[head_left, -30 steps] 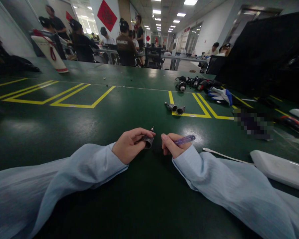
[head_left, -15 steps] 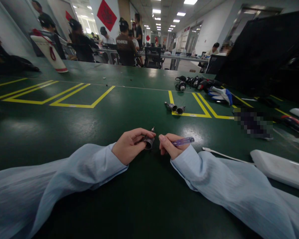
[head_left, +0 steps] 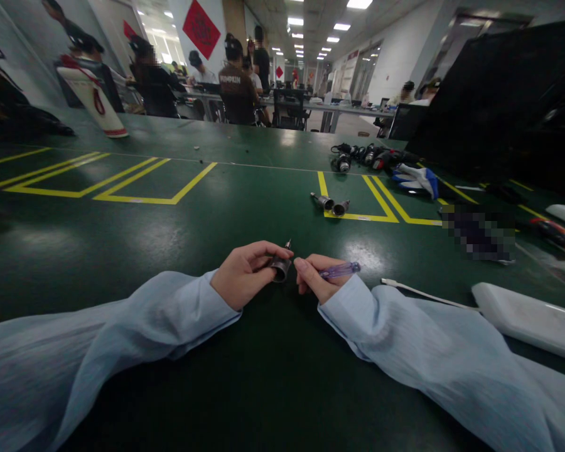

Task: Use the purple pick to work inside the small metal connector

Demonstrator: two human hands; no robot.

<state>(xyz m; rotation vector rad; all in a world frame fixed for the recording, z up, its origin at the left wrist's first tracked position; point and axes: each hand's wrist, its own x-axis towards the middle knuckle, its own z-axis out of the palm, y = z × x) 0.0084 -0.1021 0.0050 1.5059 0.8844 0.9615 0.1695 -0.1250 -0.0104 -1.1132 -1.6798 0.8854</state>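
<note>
Dark green tabletop spreads beneath my forearms, with people at desks in the room behind it. My left hand is closed around a cup-shaped metal part, fingers over the top and thumb below, which leaves its round mouth uncovered towards me and its thin stem pointing up and away; I take it that this grip is for steadiness. Just beside it, my right hand pinches a purple-handled tool like a pen, probably for fine control, the handle leaning back over the hand. I cannot make out its tip, nor whether it touches the metal. Farther out, two similar metal pieces lie together at the near left corner of a yellow tape outline, perhaps put there to be within reach. Beyond them sit a cluster of dark metal-ended fittings and a blue-and-white glove. Past my right sleeve, a white cable runs to a white device, seemingly set aside to leave my hands room.
</note>
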